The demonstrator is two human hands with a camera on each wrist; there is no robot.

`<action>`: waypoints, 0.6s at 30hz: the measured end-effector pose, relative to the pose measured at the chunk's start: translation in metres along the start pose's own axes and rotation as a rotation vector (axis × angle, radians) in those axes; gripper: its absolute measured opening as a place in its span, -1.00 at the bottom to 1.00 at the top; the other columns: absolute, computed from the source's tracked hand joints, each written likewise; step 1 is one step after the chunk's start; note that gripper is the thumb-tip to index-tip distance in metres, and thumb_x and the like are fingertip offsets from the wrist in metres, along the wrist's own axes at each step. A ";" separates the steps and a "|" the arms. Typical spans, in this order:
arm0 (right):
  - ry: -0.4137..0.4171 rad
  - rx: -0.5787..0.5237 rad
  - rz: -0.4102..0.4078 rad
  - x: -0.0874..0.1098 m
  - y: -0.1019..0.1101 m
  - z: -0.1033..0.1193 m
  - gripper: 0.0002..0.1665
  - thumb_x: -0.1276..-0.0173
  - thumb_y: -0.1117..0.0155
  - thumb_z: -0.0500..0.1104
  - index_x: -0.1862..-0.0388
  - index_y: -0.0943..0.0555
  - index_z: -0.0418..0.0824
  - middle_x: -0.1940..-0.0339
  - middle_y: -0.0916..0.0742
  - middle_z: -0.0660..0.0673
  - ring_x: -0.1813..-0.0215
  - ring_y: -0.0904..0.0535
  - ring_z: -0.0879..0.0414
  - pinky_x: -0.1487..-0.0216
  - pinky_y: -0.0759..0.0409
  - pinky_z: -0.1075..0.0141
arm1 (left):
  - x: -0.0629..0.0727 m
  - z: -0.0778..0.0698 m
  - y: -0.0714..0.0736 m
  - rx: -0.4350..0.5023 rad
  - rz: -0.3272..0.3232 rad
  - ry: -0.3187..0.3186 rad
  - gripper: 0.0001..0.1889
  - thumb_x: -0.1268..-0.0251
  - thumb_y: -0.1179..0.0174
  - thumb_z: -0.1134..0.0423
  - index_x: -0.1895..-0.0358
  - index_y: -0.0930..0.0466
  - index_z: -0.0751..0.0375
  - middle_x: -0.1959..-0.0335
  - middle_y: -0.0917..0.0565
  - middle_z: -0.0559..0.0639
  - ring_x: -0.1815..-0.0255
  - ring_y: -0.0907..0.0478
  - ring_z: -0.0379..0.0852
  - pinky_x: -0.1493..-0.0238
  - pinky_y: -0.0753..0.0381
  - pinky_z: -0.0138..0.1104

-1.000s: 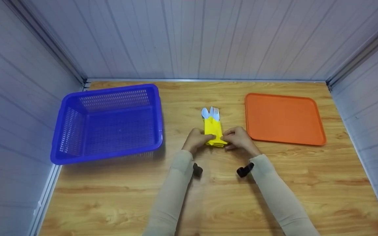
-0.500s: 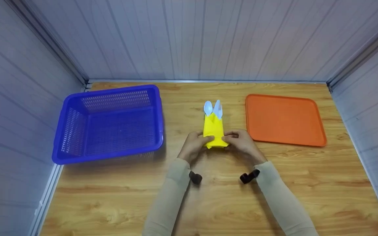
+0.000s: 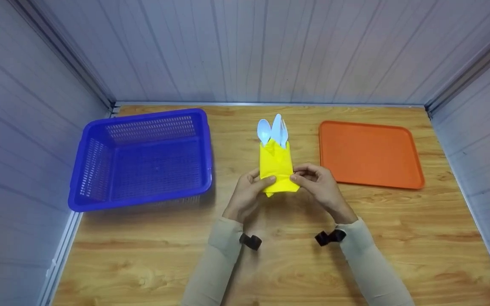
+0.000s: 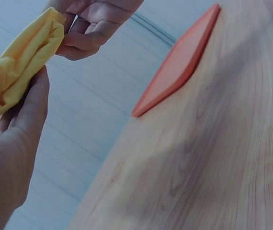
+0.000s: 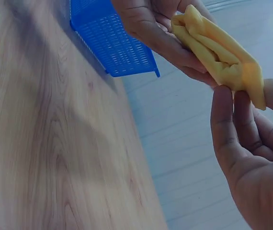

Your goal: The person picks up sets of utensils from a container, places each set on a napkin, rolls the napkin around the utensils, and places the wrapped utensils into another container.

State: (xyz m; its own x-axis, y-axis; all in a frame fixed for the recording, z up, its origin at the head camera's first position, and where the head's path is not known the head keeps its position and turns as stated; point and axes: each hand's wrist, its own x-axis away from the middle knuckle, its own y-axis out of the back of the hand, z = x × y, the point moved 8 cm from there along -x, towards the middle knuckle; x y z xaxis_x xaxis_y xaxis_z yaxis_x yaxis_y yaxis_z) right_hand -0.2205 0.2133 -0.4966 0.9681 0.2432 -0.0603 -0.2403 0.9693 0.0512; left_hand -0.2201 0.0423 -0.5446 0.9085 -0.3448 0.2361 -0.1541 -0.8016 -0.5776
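A folded yellow napkin (image 3: 275, 165) is held up off the table in the head view. From its top stick a white spoon (image 3: 264, 130), a knife (image 3: 276, 126) and a fork (image 3: 284, 132); their lower parts are hidden inside. My left hand (image 3: 245, 193) pinches the lower left side, thumb in front. The lower right corner is pinched by my right hand (image 3: 323, 189). Both wrist views look at the underside, where the napkin (image 5: 218, 55) shows bunched folds between the hands. In the left wrist view the napkin (image 4: 28, 60) hides part of my left fingers.
On the left of the wooden table (image 3: 270, 263) stands a blue plastic basket (image 3: 143, 203) with perforated walls. An orange tray (image 3: 370, 155) lies flat on the right. Pale panel walls (image 3: 236, 51) close off the back and both sides.
The napkin with the cutlery has risen from the table toward the head camera and tilted upright. Both hands moved with it, keeping their pinch at its lower end.
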 end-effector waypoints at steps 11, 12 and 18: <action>0.111 0.054 -0.002 0.002 -0.001 0.011 -0.77 -0.40 -0.30 -0.37 0.00 -0.64 -0.43 0.19 -0.66 -0.27 0.19 -0.57 -0.04 0.18 -0.61 0.33 | 0.008 -0.007 -0.008 -0.064 0.002 -0.121 -0.46 -0.35 -0.28 0.38 -0.35 -0.40 0.43 -0.03 -0.68 0.32 0.03 -0.70 0.13 0.09 -0.70 -0.21; 0.112 0.056 -0.002 0.002 -0.001 0.011 -0.77 -0.40 -0.29 -0.38 -0.01 -0.64 -0.42 0.19 -0.66 -0.27 0.19 -0.57 -0.06 0.18 -0.61 0.32 | 0.008 -0.008 -0.008 -0.072 0.000 -0.131 -0.46 -0.35 -0.27 0.37 -0.35 -0.39 0.43 -0.02 -0.68 0.33 0.05 -0.70 0.12 0.12 -0.70 -0.23; 0.128 0.196 -0.124 0.003 0.001 0.013 -0.72 -0.33 -0.42 -0.24 0.03 -0.66 -0.32 0.19 -0.66 -0.26 0.18 -0.57 -0.02 0.17 -0.59 0.34 | 0.012 -0.009 -0.009 -0.143 -0.069 -0.225 -0.49 -0.34 -0.30 0.37 -0.31 -0.43 0.45 0.01 -0.70 0.29 0.09 -0.72 0.10 0.18 -0.71 -0.26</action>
State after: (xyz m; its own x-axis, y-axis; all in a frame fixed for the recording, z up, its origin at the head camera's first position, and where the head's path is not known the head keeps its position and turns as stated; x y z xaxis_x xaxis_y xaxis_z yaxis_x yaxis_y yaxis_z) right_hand -0.2166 0.2150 -0.4837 0.9695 0.1372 -0.2031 -0.0898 0.9699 0.2265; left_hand -0.2115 0.0407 -0.5292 0.9796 -0.1832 0.0825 -0.1281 -0.8858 -0.4460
